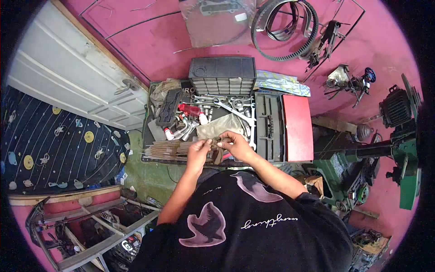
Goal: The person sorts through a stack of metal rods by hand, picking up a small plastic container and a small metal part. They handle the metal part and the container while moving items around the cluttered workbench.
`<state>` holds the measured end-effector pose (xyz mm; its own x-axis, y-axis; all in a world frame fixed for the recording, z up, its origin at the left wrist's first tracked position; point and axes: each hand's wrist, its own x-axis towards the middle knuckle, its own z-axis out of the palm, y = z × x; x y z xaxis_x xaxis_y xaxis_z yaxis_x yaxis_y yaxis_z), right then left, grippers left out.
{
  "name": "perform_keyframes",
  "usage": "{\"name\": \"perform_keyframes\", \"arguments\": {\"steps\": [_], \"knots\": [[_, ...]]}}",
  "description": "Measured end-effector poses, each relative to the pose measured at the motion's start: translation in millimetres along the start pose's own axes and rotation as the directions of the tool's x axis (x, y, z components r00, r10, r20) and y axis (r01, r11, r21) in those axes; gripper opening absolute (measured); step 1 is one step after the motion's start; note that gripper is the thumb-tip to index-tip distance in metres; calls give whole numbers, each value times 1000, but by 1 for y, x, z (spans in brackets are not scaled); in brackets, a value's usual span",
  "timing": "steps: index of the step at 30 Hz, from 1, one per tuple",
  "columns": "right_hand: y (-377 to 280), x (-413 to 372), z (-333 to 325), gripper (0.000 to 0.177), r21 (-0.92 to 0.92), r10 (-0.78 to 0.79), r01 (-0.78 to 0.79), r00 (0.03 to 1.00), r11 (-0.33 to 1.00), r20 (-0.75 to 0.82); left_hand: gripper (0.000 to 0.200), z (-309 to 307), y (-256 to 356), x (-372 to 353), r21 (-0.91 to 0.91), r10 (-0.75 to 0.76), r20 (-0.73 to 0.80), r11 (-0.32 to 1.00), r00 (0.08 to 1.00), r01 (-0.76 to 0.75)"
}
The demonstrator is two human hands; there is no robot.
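Hands meet close together over the near edge of an open grey plastic tool case [272, 136]. The left hand [198, 152] and right hand [233, 143] both pinch a small dark metal part [216, 141] between their fingertips. A stack of thin brown metal plates [163, 149] lies just left. Shiny steel wrenches [226, 103] lie farther back, before a dark grey drawer box [222, 75].

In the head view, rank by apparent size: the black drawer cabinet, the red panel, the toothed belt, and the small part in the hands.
1. toothed belt, judged by its loop's outline
2. black drawer cabinet
3. red panel, close to the cabinet
4. small part, by far the smallest
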<state>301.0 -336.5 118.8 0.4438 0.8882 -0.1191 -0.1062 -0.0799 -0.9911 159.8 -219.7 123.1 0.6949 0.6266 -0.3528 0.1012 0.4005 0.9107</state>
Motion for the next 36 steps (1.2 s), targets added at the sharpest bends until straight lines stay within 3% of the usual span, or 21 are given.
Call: {"name": "perform_keyframes", "arguments": {"steps": [2, 3, 4, 5, 6, 8, 10, 14, 18, 20, 22, 24, 26, 27, 29, 30, 32, 34, 36], "knots": [[-3, -4, 2, 23, -139, 32, -31, 999, 990, 6, 14, 0, -10, 1, 164, 109, -36, 981, 993, -102], [-12, -7, 4, 23, -165, 93, -91, 996, 982, 1, 14, 0, -5, -1, 163, 106, -38, 982, 994, -99], [-19, -8, 4, 23, -164, 96, -94, 995, 982, 2, 13, 1, 7, -4, 332, 101, -58, 940, 993, -76], [-25, -8, 3, 24, -289, 146, -127, 988, 949, 45, 13, 1, 14, -7, 491, 100, -78, 870, 992, -49], [-28, -8, 3, 27, -411, 198, -148, 977, 900, 81, 13, -3, 8, -5, 490, 100, -79, 871, 992, -49], [-13, -6, 4, 31, -479, 130, -80, 989, 874, 71, 12, -10, -10, -2, 130, 57, -81, 990, 995, -46], [-13, -3, 6, 31, -570, 69, -3, 993, 821, 93, 11, -8, -3, -6, 97, 38, -101, 995, 994, -28], [-32, -9, 9, 30, -539, 61, -2, 994, 842, 92, 8, -14, 9, -5, 52, 87, -182, 996, 979, -79], [-31, -25, -14, 25, -578, 243, -91, 951, 811, 191, 12, -87, 36, 9, -107, 126, -545, 970, 829, -217], [2, -38, -38, 21, -620, 235, -101, 962, 778, 138, 17, -130, 69, 7, 137, 314, -718, 939, 621, -316], [42, -42, -76, 24, -600, 363, -342, 927, 724, -91, 16, -187, 77, 5, 222, 420, -595, 905, 685, -362], [78, -49, -115, 31, -676, 302, -432, 902, 597, -309, 16, -199, 70, 3, 304, 457, -559, 889, 692, -341], [47, -51, -121, 38, -697, 378, -618, 782, 363, -496, 16, -193, 67, -1, 385, 488, -517, 866, 704, -318], [45, -52, -122, 38, -698, 381, -618, 782, 362, -493, 20, -166, 65, -6, 411, 460, -480, 870, 747, -272], [42, -54, -123, 42, -859, 293, -508, 813, -66, -503, 24, -114, 57, -14, 462, 388, -365, 865, 846, -197], [32, -53, -116, 42, -859, 296, -508, 812, -68, -503, 25, -92, 50, -18, 489, 341, -285, 856, 896, -170], [-5, -42, -85, 44, -937, 122, -350, 930, 9, -346, 20, -66, 2, -10, 592, 396, -92, 760, 913, -270], [-27, -27, -59, 40, -897, 116, -175, 983, 405, -140, 15, -28, -10, -17, 700, 480, 153, 564, 864, -438], [-55, -24, -28, 31, -557, 48, 46, 987, 829, 153, 14, -9, -14, -23, 697, 527, 322, 431, 787, -574]]}}
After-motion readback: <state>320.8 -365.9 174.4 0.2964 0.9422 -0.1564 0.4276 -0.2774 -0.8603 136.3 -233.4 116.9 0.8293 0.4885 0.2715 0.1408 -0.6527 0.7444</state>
